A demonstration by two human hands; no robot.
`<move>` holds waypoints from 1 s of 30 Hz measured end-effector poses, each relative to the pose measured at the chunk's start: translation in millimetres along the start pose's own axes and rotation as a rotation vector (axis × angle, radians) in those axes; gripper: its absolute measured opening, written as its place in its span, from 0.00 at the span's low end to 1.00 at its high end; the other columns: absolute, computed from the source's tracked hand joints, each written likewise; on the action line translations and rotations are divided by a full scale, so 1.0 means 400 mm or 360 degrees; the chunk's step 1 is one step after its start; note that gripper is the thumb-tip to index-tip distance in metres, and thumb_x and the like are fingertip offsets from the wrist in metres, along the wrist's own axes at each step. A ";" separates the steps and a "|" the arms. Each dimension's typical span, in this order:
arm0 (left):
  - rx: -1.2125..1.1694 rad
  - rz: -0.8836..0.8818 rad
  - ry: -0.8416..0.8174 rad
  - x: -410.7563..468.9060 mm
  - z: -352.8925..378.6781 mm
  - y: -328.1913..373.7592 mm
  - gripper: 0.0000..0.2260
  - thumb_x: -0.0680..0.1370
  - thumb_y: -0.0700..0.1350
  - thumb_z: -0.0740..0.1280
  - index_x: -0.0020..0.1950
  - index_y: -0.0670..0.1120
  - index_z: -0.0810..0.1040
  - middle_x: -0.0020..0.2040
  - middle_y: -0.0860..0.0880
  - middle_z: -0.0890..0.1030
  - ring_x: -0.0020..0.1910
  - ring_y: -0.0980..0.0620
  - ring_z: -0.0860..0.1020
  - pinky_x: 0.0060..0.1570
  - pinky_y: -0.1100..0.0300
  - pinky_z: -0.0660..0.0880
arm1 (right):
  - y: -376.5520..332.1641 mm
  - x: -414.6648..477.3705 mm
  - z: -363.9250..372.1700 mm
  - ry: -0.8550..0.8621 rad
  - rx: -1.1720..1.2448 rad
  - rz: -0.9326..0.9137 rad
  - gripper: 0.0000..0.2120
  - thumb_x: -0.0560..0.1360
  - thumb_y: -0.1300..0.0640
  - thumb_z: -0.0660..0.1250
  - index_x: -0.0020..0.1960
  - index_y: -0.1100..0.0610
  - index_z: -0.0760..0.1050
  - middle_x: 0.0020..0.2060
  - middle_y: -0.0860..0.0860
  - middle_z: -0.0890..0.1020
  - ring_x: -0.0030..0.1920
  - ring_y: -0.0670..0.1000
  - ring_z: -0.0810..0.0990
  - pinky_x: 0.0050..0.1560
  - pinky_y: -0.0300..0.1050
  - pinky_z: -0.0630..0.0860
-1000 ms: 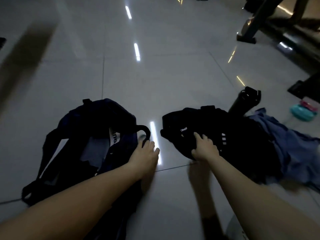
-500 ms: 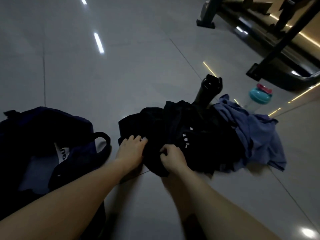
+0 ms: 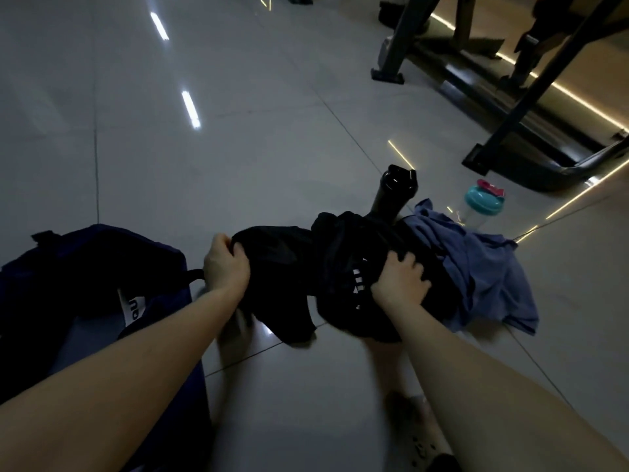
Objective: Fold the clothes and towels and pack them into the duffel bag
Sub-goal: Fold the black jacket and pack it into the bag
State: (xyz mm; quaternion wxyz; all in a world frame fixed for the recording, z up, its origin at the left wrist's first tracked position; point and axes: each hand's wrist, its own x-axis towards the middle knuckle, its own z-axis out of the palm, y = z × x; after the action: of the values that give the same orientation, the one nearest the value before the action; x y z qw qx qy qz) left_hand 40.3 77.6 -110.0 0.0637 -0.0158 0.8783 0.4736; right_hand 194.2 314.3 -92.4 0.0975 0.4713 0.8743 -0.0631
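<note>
Held both arms outstretched, clenched left hand (image 3: 226,264) on lifted edge of black garment (image 3: 280,253), sank right hand (image 3: 401,282), fingers curled, into its bulk on floor (image 3: 238,148) right of bag (image 3: 95,253).

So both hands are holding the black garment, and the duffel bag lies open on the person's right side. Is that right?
Not quite. The head view shows the duffel bag lying on the person's left side, not the right. The rest holds: the left hand and the right hand both hold the black garment.
</note>
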 end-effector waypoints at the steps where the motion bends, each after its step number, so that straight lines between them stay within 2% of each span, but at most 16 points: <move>1: 0.0009 0.0043 -0.0104 -0.011 0.004 -0.001 0.05 0.84 0.44 0.61 0.53 0.43 0.74 0.49 0.44 0.78 0.48 0.44 0.77 0.46 0.54 0.70 | 0.027 -0.003 0.009 -0.0038 0.0039 0.0060 0.23 0.76 0.53 0.69 0.69 0.55 0.70 0.68 0.58 0.70 0.67 0.63 0.71 0.64 0.60 0.71; 3: 0.0177 0.0131 -0.0533 -0.039 0.019 -0.014 0.05 0.83 0.44 0.64 0.57 0.47 0.77 0.53 0.47 0.80 0.53 0.45 0.78 0.49 0.56 0.71 | 0.055 -0.011 0.000 -0.0073 0.0385 0.0122 0.14 0.77 0.58 0.66 0.62 0.58 0.76 0.59 0.58 0.78 0.58 0.62 0.78 0.57 0.52 0.77; 5: 0.0579 0.0240 -0.1046 -0.070 0.033 -0.029 0.15 0.82 0.45 0.67 0.68 0.47 0.77 0.65 0.47 0.77 0.64 0.45 0.76 0.59 0.57 0.72 | 0.043 -0.011 -0.038 -0.0095 0.0827 0.0131 0.14 0.77 0.62 0.64 0.63 0.58 0.76 0.57 0.58 0.80 0.56 0.61 0.79 0.52 0.46 0.74; 6: 0.0744 0.0279 -0.1213 -0.083 0.038 -0.026 0.20 0.81 0.45 0.68 0.73 0.47 0.74 0.70 0.46 0.73 0.68 0.45 0.73 0.63 0.58 0.70 | 0.028 -0.005 -0.073 -0.0090 0.1028 0.0099 0.16 0.77 0.63 0.63 0.64 0.58 0.76 0.58 0.59 0.80 0.56 0.61 0.79 0.51 0.45 0.73; 8: 0.0748 0.0264 -0.1295 -0.107 0.028 0.017 0.27 0.80 0.47 0.70 0.77 0.45 0.68 0.73 0.45 0.71 0.70 0.45 0.72 0.65 0.58 0.70 | -0.014 0.009 -0.160 -0.0011 0.1406 0.0009 0.17 0.76 0.66 0.61 0.63 0.59 0.77 0.57 0.60 0.80 0.53 0.59 0.79 0.51 0.45 0.73; 11: 0.0445 0.0331 -0.1201 -0.113 -0.011 0.150 0.32 0.78 0.50 0.73 0.79 0.45 0.65 0.71 0.45 0.74 0.65 0.48 0.77 0.60 0.59 0.74 | -0.090 0.012 -0.342 0.0126 0.1770 -0.0133 0.11 0.75 0.68 0.60 0.53 0.66 0.79 0.45 0.59 0.79 0.43 0.54 0.75 0.41 0.41 0.70; 13: 0.0217 0.0426 -0.1147 -0.111 -0.058 0.276 0.36 0.75 0.52 0.76 0.79 0.48 0.63 0.69 0.47 0.75 0.60 0.50 0.77 0.56 0.58 0.74 | -0.147 -0.011 -0.481 0.0211 0.1888 -0.0243 0.07 0.74 0.68 0.61 0.43 0.66 0.78 0.38 0.57 0.74 0.38 0.52 0.71 0.34 0.41 0.67; 14: 0.0112 0.0477 -0.1119 -0.108 -0.085 0.339 0.38 0.74 0.53 0.77 0.79 0.50 0.62 0.68 0.49 0.74 0.61 0.51 0.76 0.54 0.59 0.73 | -0.174 -0.030 -0.549 0.0202 0.1994 -0.0302 0.06 0.75 0.68 0.62 0.42 0.64 0.77 0.37 0.56 0.72 0.37 0.52 0.71 0.35 0.42 0.67; 17: -0.0403 0.0547 -0.1103 -0.121 -0.203 0.523 0.33 0.72 0.45 0.80 0.71 0.52 0.68 0.60 0.59 0.76 0.56 0.56 0.79 0.46 0.67 0.77 | -0.249 -0.108 -0.747 0.0111 0.2116 -0.0489 0.05 0.80 0.62 0.61 0.50 0.58 0.75 0.38 0.53 0.74 0.35 0.50 0.73 0.33 0.41 0.73; 19: -0.0641 0.0597 -0.1121 -0.136 -0.298 0.611 0.25 0.71 0.43 0.80 0.65 0.52 0.76 0.55 0.59 0.82 0.52 0.60 0.83 0.47 0.68 0.79 | -0.291 -0.172 -0.865 0.0090 0.2117 -0.0659 0.05 0.80 0.61 0.61 0.48 0.58 0.74 0.39 0.54 0.75 0.38 0.52 0.76 0.34 0.40 0.75; 21: -0.0609 0.0697 -0.1044 -0.143 -0.388 0.668 0.19 0.74 0.47 0.78 0.64 0.50 0.80 0.54 0.55 0.85 0.52 0.59 0.84 0.54 0.63 0.79 | -0.322 -0.238 -0.968 0.0104 0.2192 -0.0773 0.09 0.78 0.63 0.60 0.53 0.64 0.78 0.43 0.58 0.77 0.43 0.57 0.78 0.35 0.44 0.75; 23: -0.0554 0.0782 -0.0811 -0.142 -0.471 0.706 0.12 0.77 0.48 0.74 0.60 0.48 0.83 0.52 0.51 0.86 0.51 0.55 0.85 0.56 0.58 0.80 | -0.333 -0.304 -1.053 0.0147 0.2338 -0.0856 0.12 0.79 0.65 0.58 0.58 0.67 0.77 0.47 0.60 0.79 0.44 0.58 0.81 0.31 0.44 0.78; 25: -0.0636 0.0870 -0.0629 -0.137 -0.554 0.733 0.06 0.80 0.47 0.71 0.55 0.47 0.83 0.47 0.49 0.86 0.43 0.53 0.84 0.49 0.56 0.79 | -0.332 -0.345 -1.111 0.0187 0.2494 -0.0936 0.10 0.79 0.67 0.56 0.54 0.65 0.75 0.47 0.61 0.77 0.44 0.58 0.80 0.34 0.46 0.78; 27: -0.0761 0.0887 -0.0497 -0.140 -0.641 0.750 0.04 0.82 0.44 0.67 0.51 0.49 0.81 0.37 0.52 0.82 0.34 0.55 0.78 0.37 0.60 0.72 | -0.328 -0.356 -1.123 0.0133 0.2573 -0.1000 0.11 0.80 0.68 0.52 0.53 0.61 0.72 0.46 0.60 0.76 0.42 0.57 0.78 0.36 0.47 0.77; 28: -0.0800 0.0871 -0.0429 -0.139 -0.678 0.752 0.04 0.83 0.43 0.66 0.51 0.49 0.80 0.36 0.53 0.80 0.33 0.56 0.77 0.35 0.62 0.71 | -0.329 -0.355 -1.112 0.0066 0.2555 -0.1028 0.11 0.80 0.67 0.52 0.54 0.61 0.73 0.45 0.59 0.77 0.41 0.56 0.79 0.36 0.46 0.77; 30: -0.0815 0.0837 -0.0297 -0.130 -0.731 0.741 0.06 0.82 0.39 0.64 0.53 0.49 0.80 0.40 0.50 0.81 0.38 0.53 0.79 0.37 0.61 0.72 | -0.344 -0.340 -1.063 -0.0089 0.2419 -0.0998 0.12 0.81 0.63 0.56 0.60 0.61 0.75 0.43 0.55 0.81 0.39 0.53 0.82 0.36 0.45 0.80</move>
State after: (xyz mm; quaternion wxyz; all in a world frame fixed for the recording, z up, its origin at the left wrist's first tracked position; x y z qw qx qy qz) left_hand 37.6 -4.5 301.2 0.0137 0.2382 0.6959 0.6774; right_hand 104.8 214.5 355.2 -0.2486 0.1409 0.6814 -0.6738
